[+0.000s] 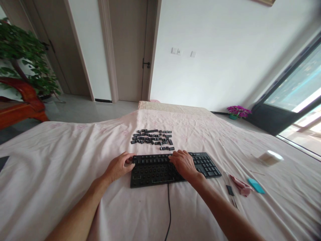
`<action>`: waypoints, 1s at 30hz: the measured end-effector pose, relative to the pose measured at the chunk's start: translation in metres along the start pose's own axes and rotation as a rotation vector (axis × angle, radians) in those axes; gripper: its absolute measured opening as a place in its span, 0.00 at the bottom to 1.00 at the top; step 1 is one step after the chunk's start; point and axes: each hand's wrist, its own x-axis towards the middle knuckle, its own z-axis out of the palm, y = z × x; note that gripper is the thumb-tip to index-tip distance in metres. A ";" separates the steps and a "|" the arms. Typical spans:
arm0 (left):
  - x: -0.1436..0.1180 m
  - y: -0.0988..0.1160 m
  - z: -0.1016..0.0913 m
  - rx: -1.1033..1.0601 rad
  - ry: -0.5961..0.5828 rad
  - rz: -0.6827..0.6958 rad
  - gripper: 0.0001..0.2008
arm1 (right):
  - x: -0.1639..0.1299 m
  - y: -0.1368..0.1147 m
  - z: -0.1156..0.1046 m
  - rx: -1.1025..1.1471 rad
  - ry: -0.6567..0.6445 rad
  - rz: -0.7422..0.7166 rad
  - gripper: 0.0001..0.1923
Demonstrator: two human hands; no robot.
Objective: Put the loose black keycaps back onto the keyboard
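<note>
A black keyboard (173, 169) lies on a pink cloth (62, 174) spread over the table, its cable (169, 214) trailing toward the person. Most of the main key block is bare — rows of round sockets show where caps have come off — while the number pad at the right end keeps its caps.

The left hand (119, 166) rests on the keyboard's upper left corner, fingers curled over the edge and steadying it; nothing appears to be held in it. The right hand (183, 163) sits on the top row near the middle, fingertips pressed down among the keys. Whether they pinch a cap cannot be told from this angle.

The removed keycaps (152, 138) lie in loose rows on the cloth just beyond the keyboard, apart from it.

Risks, as judged from here:
- The cloth is soft and wrinkled — a nudge from either wrist or a tug on it could scatter the caps and lose their order.
- A cap pried at a slant may snap its stem or flick away.
- If the left hand eases, the keyboard could slide on the fabric.
- The cable may snag a forearm.

To the right lie a crumpled pink rag (241, 186), a blue cloth (255, 185) and a small white container (270, 157).
</note>
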 end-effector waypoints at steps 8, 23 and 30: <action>0.000 -0.001 0.000 0.005 -0.009 -0.003 0.19 | 0.003 0.002 0.001 0.025 -0.021 -0.032 0.11; 0.000 0.000 0.000 0.015 -0.006 -0.005 0.19 | -0.003 0.000 0.001 0.051 -0.019 -0.004 0.12; 0.000 0.001 -0.001 0.007 -0.006 -0.004 0.19 | -0.005 -0.008 0.006 -0.094 -0.035 -0.044 0.09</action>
